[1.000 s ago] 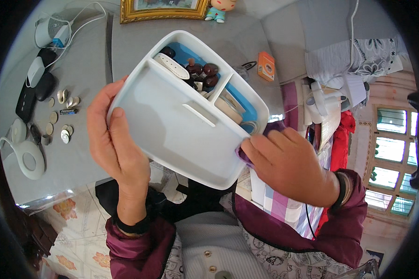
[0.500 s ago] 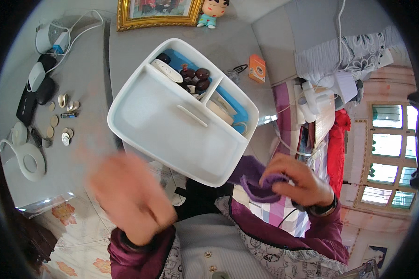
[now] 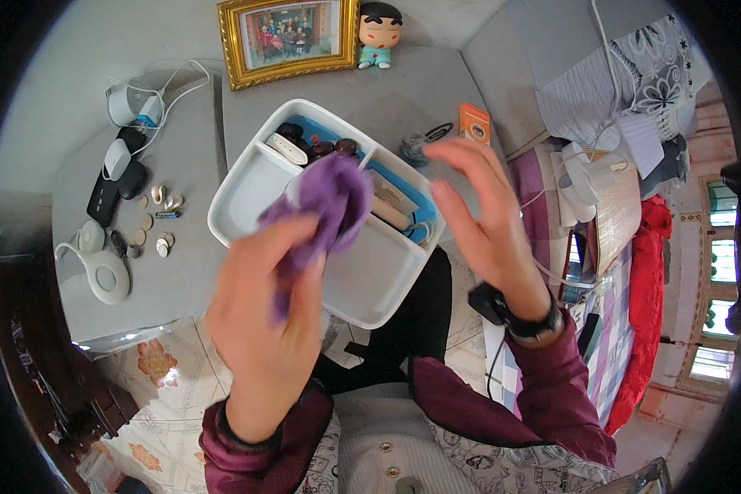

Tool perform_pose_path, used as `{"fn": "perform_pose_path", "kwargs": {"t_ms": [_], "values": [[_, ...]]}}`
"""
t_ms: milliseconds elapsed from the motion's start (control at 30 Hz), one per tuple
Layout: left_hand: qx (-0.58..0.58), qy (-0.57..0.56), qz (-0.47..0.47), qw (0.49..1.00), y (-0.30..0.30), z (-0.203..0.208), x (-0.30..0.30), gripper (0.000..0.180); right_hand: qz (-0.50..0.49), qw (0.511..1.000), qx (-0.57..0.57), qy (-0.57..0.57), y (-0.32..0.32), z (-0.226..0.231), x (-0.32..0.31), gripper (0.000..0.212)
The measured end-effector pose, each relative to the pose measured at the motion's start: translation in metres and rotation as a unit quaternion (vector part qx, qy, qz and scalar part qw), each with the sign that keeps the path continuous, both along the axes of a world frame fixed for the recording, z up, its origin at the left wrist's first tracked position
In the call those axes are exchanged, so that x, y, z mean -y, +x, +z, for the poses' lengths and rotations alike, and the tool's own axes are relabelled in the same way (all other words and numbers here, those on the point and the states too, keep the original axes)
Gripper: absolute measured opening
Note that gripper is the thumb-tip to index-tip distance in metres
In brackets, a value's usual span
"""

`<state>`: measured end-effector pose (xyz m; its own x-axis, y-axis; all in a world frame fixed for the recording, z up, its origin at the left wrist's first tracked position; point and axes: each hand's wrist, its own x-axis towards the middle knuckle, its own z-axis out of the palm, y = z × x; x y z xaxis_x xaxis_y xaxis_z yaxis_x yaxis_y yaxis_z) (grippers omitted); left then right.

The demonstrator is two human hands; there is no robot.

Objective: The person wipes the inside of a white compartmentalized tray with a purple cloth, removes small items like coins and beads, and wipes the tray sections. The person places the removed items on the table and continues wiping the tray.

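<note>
My left hand (image 3: 263,321) grips a crumpled purple cloth (image 3: 333,198), pinched between thumb and fingers and held over a white divided tray (image 3: 379,309). Slightly blurred, the cloth hides part of the tray's large compartment. My right hand (image 3: 486,214) is raised at the tray's right side, thumb and fingers apart, with nothing in it. In the tray's blue-lined back compartments lie dark brown round beads (image 3: 346,147), a white oblong piece (image 3: 286,149) and a pale flat object (image 3: 393,198) beside a coiled white cable (image 3: 421,231).
Coins (image 3: 165,244), a small battery (image 3: 167,215), a white ring-shaped device (image 3: 107,276) and chargers (image 3: 117,159) lie on the grey surface at left. A gold picture frame (image 3: 296,72) and a figurine (image 3: 376,37) stand behind. An orange box (image 3: 474,123) is at back right.
The purple cloth has passed from my right hand to my left, which has moved up over the tray. My right hand has opened and risen beside the tray. The view has shifted.
</note>
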<state>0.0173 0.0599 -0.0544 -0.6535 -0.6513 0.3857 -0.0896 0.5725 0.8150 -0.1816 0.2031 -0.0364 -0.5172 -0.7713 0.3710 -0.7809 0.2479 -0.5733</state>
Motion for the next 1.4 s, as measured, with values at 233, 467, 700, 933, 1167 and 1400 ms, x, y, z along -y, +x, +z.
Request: {"fn": "perform_pose_path", "kwargs": {"t_ms": [233,467,700,933,1167,1400], "values": [[0.139,-0.306,-0.013,0.942,-0.043,-0.017,-0.002,0.025,0.009,0.988,0.154,-0.006,-0.012,-0.05,0.038,0.027],[0.112,-0.199,-0.169,0.959,-0.041,-0.01,-0.046,0.016,0.012,0.973,0.229,0.003,-0.01,-0.044,0.038,0.026],[0.052,0.062,-0.512,0.855,-0.005,-0.01,-0.011,0.012,0.027,0.984,0.175,0.031,-0.006,-0.04,0.037,0.027],[0.1,-0.094,-0.023,0.99,0.033,0.031,0.031,0.024,0.034,0.981,0.186,0.038,-0.006,-0.036,0.038,0.026],[0.213,-0.354,-0.091,0.906,-0.003,-0.004,0.038,0.041,0.027,0.985,0.165,0.039,-0.006,-0.036,0.037,0.025],[0.327,-0.437,0.02,0.838,-0.005,-0.001,0.043,0.041,0.003,0.99,0.143,0.014,0.0,-0.041,0.037,0.025]]}}
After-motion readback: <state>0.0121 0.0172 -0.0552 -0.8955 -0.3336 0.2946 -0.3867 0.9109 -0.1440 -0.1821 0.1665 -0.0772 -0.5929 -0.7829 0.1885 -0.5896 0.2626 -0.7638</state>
